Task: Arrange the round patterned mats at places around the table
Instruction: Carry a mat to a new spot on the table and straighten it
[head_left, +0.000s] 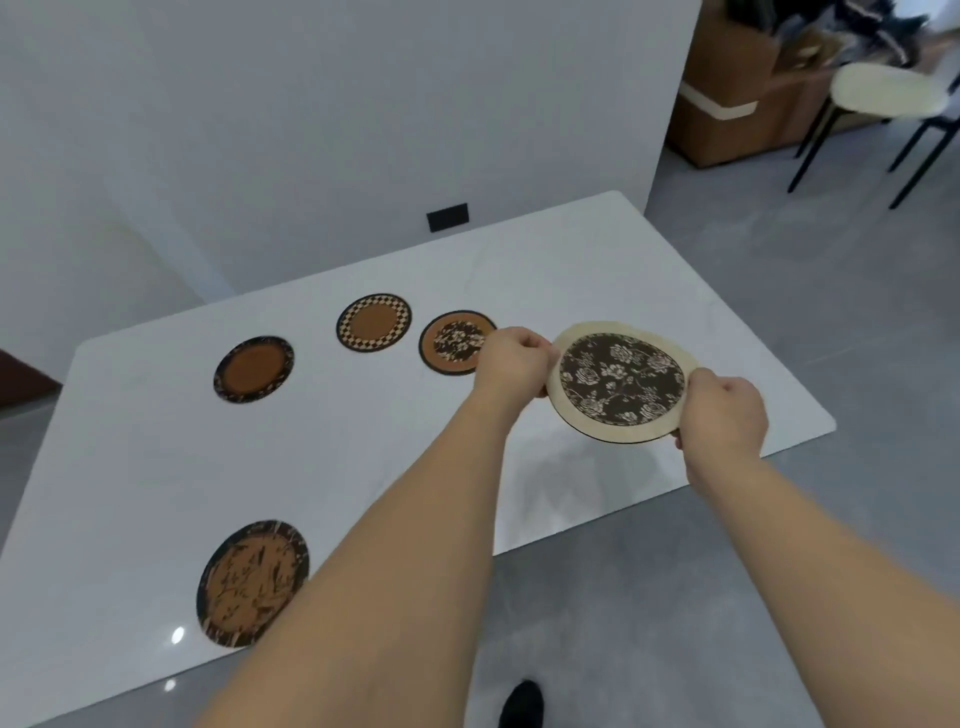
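Both hands hold a round mat (621, 383) with a cream rim and a dark floral centre, tilted just above the right end of the white table (156, 467). My left hand (511, 358) grips its left edge and my right hand (722, 410) grips its right edge. Four other round mats lie flat on the table: a brown one with a dark rim (253, 369), a checker-rimmed one (374, 322), a brown one with a floral centre (453, 343) partly behind my left hand, and a large brown one with dark markings (252, 582) near the front edge.
A white wall runs along the table's far side with a black socket plate (447, 217). A chair with a cream seat (888, 93) and a brown cabinet (737, 109) stand at the far right on grey floor. A dark shoe (522, 704) shows below the table edge.
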